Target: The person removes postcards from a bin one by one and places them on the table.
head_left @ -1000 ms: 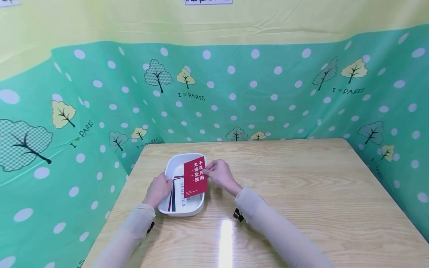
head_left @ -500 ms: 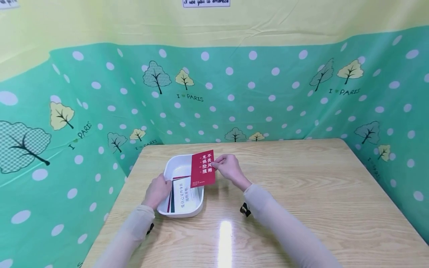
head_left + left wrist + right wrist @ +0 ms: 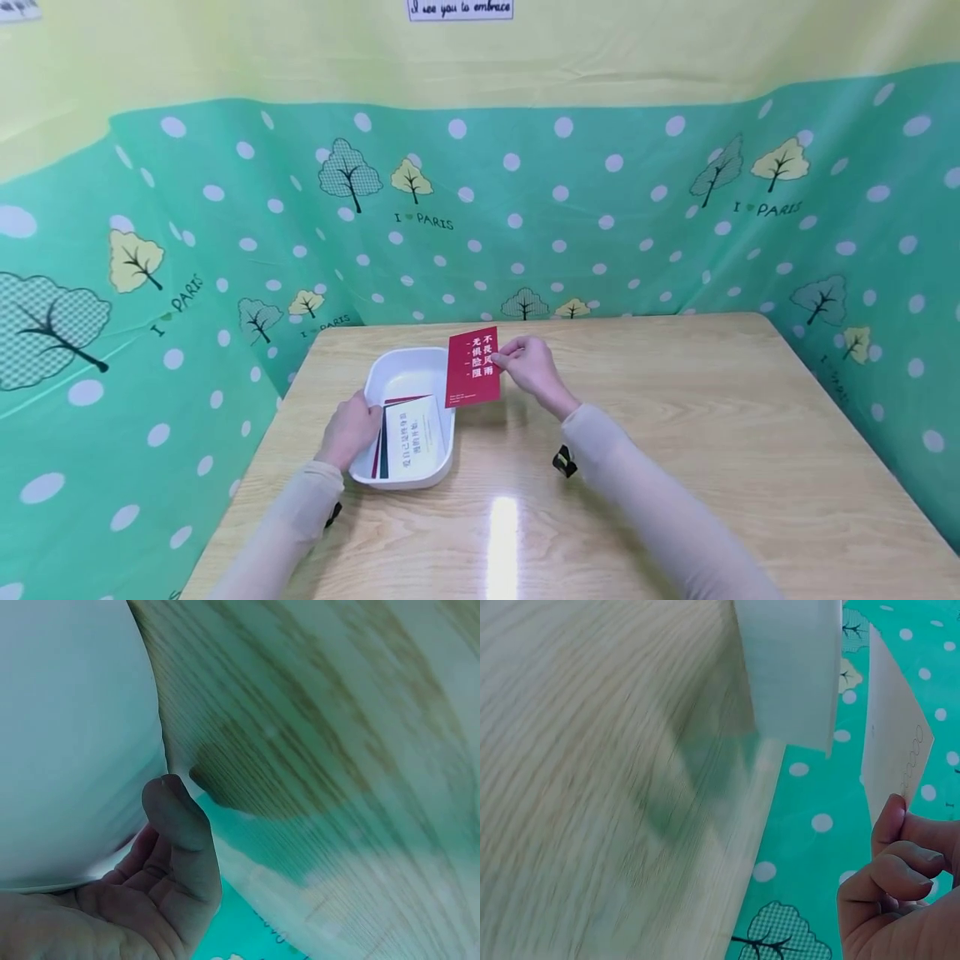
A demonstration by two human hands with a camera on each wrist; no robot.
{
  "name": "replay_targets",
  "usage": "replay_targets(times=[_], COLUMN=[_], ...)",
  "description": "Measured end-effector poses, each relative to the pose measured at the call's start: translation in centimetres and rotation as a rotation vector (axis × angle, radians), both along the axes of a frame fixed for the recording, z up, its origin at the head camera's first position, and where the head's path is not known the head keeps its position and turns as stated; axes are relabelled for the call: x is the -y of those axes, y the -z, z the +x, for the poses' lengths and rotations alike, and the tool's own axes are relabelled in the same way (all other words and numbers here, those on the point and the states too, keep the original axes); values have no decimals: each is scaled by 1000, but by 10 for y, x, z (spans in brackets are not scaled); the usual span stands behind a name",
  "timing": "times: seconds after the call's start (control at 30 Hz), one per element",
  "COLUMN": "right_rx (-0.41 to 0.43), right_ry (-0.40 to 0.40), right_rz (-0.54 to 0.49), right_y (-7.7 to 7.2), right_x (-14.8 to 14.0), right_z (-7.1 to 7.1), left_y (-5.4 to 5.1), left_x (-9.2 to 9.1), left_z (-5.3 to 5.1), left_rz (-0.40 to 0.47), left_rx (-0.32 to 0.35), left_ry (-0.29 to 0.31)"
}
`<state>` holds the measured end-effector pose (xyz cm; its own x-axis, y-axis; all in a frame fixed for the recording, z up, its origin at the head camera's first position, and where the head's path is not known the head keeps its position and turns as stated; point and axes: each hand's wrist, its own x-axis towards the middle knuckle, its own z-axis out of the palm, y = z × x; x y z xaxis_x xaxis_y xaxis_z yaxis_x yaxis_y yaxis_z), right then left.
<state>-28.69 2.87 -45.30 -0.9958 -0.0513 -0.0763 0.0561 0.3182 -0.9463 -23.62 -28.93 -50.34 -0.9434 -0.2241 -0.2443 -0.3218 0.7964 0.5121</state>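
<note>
A white plastic box (image 3: 405, 367) stands at the left of the table. My left hand (image 3: 351, 429) grips its left rim; in the left wrist view, curled fingers lie against the box wall (image 3: 67, 735). Thumb and fingers of my right hand (image 3: 531, 367) pinch the right edge of a red postcard (image 3: 467, 392) with white Chinese characters. The postcard is raised, tilted, over the box's right rim. Its pale back (image 3: 892, 742) shows in the right wrist view. Inside the box lies a white postcard (image 3: 420, 458) with dark lettering, overlapping dark green and red ones.
The wooden table (image 3: 675, 433) extends far to the right of the box. Around its back and sides hangs a green and yellow curtain (image 3: 540, 208) printed with dots and trees. A bright light reflection (image 3: 502, 542) lies near the front.
My right hand has moved the red postcard to the right and up, from over the box's middle to its right rim, uncovering more of the white postcard. My left hand has stayed on the rim.
</note>
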Motion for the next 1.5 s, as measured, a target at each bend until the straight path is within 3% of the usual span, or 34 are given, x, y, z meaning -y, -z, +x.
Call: replay_targets(times=[0.6,0.83,1.5], right_rx=[52,40,42], right_ry=[42,58,64], right_rz=[-17,55,106], right_y=[11,16,28], right_x=[-24,-30,-36], right_z=[-6,-10,-20], left_y=[4,4,1], left_x=[2,1,0], left_z=[3,4,-1], left_rz=[5,-3,-9], left_rx=[3,-6,-11], left_ry=[1,7,0])
